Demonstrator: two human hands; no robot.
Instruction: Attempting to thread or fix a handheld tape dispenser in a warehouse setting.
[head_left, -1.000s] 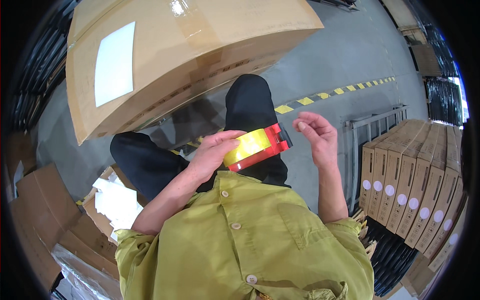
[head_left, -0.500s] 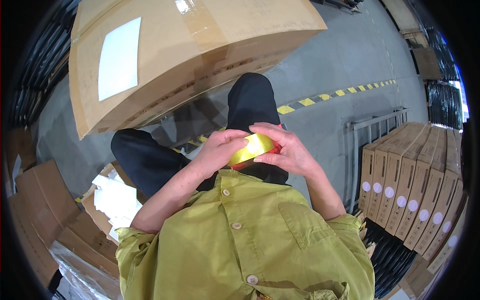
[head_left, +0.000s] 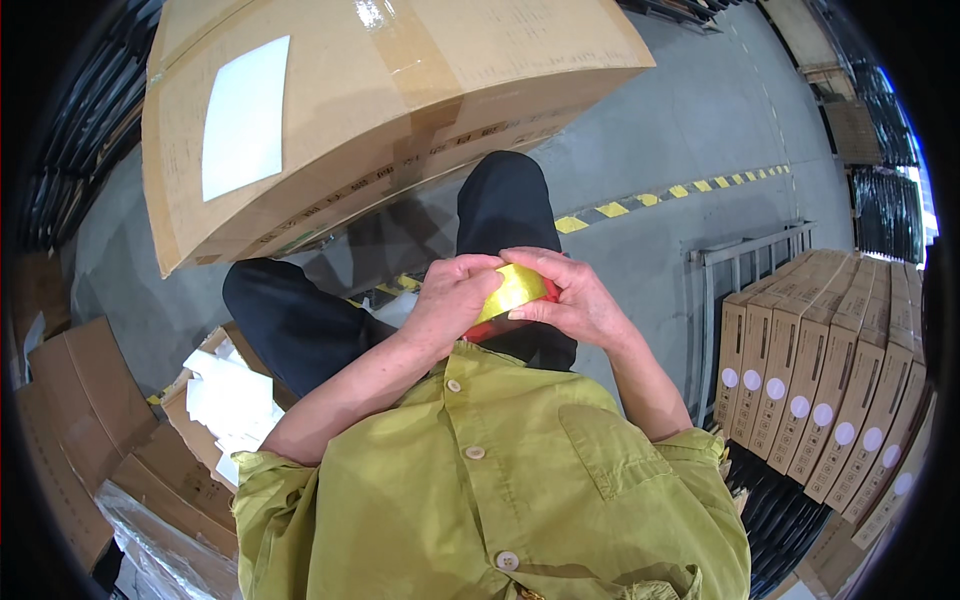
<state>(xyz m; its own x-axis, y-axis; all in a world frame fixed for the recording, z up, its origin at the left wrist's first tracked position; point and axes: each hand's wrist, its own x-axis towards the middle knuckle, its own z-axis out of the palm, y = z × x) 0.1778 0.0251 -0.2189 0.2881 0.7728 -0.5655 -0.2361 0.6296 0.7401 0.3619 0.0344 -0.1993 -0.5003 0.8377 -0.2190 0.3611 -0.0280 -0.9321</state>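
A roll of glossy yellow tape (head_left: 518,288) is held between my two hands, just above my lap. Red parts show at its right side and below it; I cannot make out whether they belong to a tape dispenser. My left hand (head_left: 458,292) is closed on the roll's left side, its thumb and fingertips pressed to the yellow surface. My right hand (head_left: 572,300) grips the right side, fingers over the top edge and thumb underneath. Both hands nearly meet at the top of the roll.
A large taped carton (head_left: 400,110) with a white sheet (head_left: 245,120) on top stands in front of me. Flat brown boxes (head_left: 790,370) stand in a row at right, beside a grey metal rack (head_left: 750,250). At left, an open box holds white papers (head_left: 232,400). Yellow-black tape (head_left: 650,198) marks the floor.
My left hand has shifted slightly right along the tape roll, covering more of its left side. My right hand keeps its grip.
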